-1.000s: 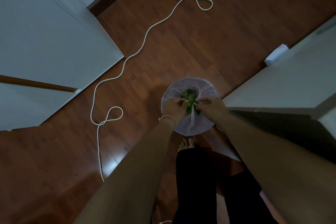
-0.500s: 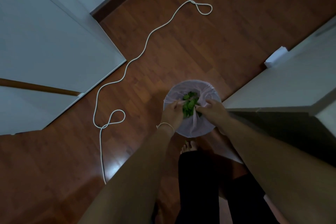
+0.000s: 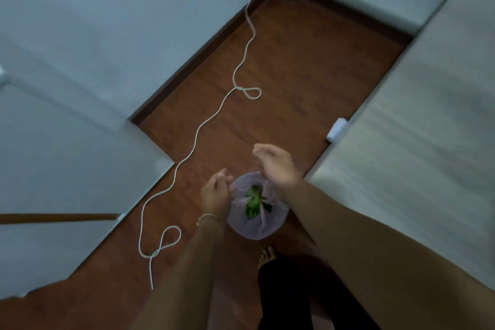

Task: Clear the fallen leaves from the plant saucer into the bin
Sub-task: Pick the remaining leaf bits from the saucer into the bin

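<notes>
Leaves (image 3: 254, 202), green, lie heaped inside the bin (image 3: 257, 228), a small round tub lined with a pale bag, standing on the wooden floor (image 3: 294, 75) before the person's foot. Left hand (image 3: 215, 193) hovers beside the rim, fingers loosely curled, empty. Right hand (image 3: 276, 165) is raised above the bin, fingers half open, holding nothing, which suggests the drop is done. A white cord (image 3: 198, 136) trails across the floor.
</notes>
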### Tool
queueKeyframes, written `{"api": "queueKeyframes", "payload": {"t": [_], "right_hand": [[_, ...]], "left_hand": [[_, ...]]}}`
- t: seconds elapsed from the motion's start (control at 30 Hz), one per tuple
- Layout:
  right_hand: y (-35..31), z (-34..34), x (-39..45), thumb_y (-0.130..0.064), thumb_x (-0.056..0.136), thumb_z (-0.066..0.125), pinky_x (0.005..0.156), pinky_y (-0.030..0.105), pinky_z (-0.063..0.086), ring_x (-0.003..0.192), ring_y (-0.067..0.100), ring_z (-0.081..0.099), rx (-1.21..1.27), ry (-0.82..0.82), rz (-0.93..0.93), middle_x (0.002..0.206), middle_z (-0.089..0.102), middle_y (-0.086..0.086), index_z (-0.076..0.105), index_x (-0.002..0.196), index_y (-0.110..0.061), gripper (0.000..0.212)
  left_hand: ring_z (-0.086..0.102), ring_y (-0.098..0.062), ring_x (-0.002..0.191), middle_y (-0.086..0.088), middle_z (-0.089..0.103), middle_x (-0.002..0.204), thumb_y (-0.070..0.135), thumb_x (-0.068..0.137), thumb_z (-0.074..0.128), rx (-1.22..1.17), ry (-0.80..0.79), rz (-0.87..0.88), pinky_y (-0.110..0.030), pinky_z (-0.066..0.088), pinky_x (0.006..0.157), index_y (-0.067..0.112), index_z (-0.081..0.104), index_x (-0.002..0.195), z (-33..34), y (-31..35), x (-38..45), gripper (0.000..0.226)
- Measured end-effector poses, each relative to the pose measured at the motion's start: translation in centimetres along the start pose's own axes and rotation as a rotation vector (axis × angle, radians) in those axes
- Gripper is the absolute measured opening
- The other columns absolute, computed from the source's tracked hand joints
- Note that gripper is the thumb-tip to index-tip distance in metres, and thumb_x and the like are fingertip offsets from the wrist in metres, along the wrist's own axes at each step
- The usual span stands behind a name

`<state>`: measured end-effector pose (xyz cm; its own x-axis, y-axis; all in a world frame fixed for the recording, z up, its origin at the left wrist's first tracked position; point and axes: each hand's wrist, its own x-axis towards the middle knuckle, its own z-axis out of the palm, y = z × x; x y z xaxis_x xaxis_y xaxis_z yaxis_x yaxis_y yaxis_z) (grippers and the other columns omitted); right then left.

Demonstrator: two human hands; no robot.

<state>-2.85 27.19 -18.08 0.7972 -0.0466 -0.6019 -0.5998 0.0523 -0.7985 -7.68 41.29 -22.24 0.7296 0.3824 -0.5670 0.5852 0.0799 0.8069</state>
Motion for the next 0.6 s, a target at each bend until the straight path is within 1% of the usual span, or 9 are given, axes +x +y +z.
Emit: {"api": "queueKeyframes", "payload": {"t": [0.07,0.1,0.2,0.3,0.37,0.43,0.5,0.57,0.6], "right_hand": [[-3.3,-2.9,-3.2,-0.017,0.092,0.064,0.075,0.026,0.051,0.09,0.016,0.059,0.124,-0.038,0.023,0.1,0.068,0.002,0.074,0.105,-0.02,0.017],[-4.8,-4.9,-4.8,-0.017,0.092,0.063,0.077,0.03,0.051,0.089,0.017,0.059,0.184,-0.05,0.021,0.1,0.067,0.002,0.073,0.099,-0.023,0.014],[-7.7,-12.3,-9.4,-0.021,0.089,0.066,0.083,0.037,0.052,0.088,0.02,0.06,0.256,-0.027,-0.02,0.102,0.068,0.006,0.072,0.094,-0.024,0.008],[-8.6,-21.0,-13.8,-0.031,0.076,0.074,0.088,0.044,0.052,0.089,0.025,0.062,0.28,0.061,-0.062,0.105,0.073,0.012,0.075,0.096,-0.026,0.021],[-7.7,-26.6,-16.3,-0.027,0.081,0.073,0.091,0.046,0.053,0.091,0.024,0.064,0.288,0.126,-0.104,0.113,0.073,0.016,0.074,0.099,-0.024,0.018],[-5.9,-31.2,-18.7,-0.021,0.088,0.07,0.088,0.049,0.052,0.09,0.026,0.062,0.263,0.169,-0.118,0.107,0.072,0.016,0.072,0.1,-0.022,0.013],[-3.7,-35.3,-20.8,-0.018,0.091,0.069,0.077,0.047,0.049,0.082,0.03,0.057,0.221,0.188,-0.112,0.096,0.066,0.017,0.071,0.104,-0.018,0.013],[-1.2,-39.0,-22.8,-0.012,0.093,0.067,0.069,0.037,0.049,0.077,0.028,0.057,0.125,0.206,-0.129,0.089,0.063,0.016,0.068,0.112,-0.009,0.02],[0.0,-40.7,-23.9,-0.01,0.092,0.068,0.068,0.031,0.052,0.076,0.024,0.06,0.048,0.225,-0.143,0.088,0.065,0.013,0.067,0.114,-0.007,0.022]], "left_hand": [[0.064,-0.019,0.069,-0.009,0.068,0.094,0.022,0.1,0.041,0.037,-0.036,0.061,-0.025,0.051,0.056,0.007,0.06,0.123,1.2,2.7,-2.4,0.033],[0.065,-0.02,0.07,-0.006,0.068,0.092,0.022,0.1,0.04,0.052,-0.054,0.09,-0.024,0.051,0.054,0.008,0.06,0.123,2.2,4.0,-3.7,0.033],[0.066,-0.024,0.074,-0.005,0.068,0.09,0.021,0.1,0.039,0.087,-0.118,0.164,-0.026,0.052,0.056,0.009,0.059,0.124,6.3,7.7,-8.0,0.033],[0.064,-0.028,0.075,-0.011,0.068,0.093,0.02,0.099,0.042,0.06,-0.217,0.223,-0.034,0.052,0.065,0.004,0.058,0.125,11.9,9.6,-11.9,0.035],[0.067,-0.031,0.075,-0.013,0.069,0.093,0.02,0.099,0.044,0.073,-0.321,0.272,-0.039,0.057,0.069,0.005,0.059,0.123,16.0,10.2,-14.7,0.033],[0.07,-0.031,0.081,-0.014,0.071,0.098,0.021,0.097,0.046,0.188,-0.422,0.354,-0.036,0.06,0.07,0.01,0.061,0.119,19.9,10.5,-18.0,0.029],[0.071,-0.026,0.084,-0.012,0.071,0.102,0.021,0.095,0.048,0.297,-0.542,0.426,-0.035,0.06,0.073,0.017,0.062,0.117,23.6,10.1,-21.3,0.026],[0.071,-0.022,0.086,-0.009,0.071,0.1,0.023,0.092,0.055,0.466,-0.678,0.544,-0.038,0.059,0.081,0.02,0.063,0.118,26.7,9.1,-24.7,0.027],[0.07,-0.019,0.083,-0.005,0.071,0.095,0.022,0.09,0.058,0.582,-0.766,0.608,-0.037,0.057,0.083,0.019,0.063,0.119,28.1,8.3,-26.3,0.03]]}}
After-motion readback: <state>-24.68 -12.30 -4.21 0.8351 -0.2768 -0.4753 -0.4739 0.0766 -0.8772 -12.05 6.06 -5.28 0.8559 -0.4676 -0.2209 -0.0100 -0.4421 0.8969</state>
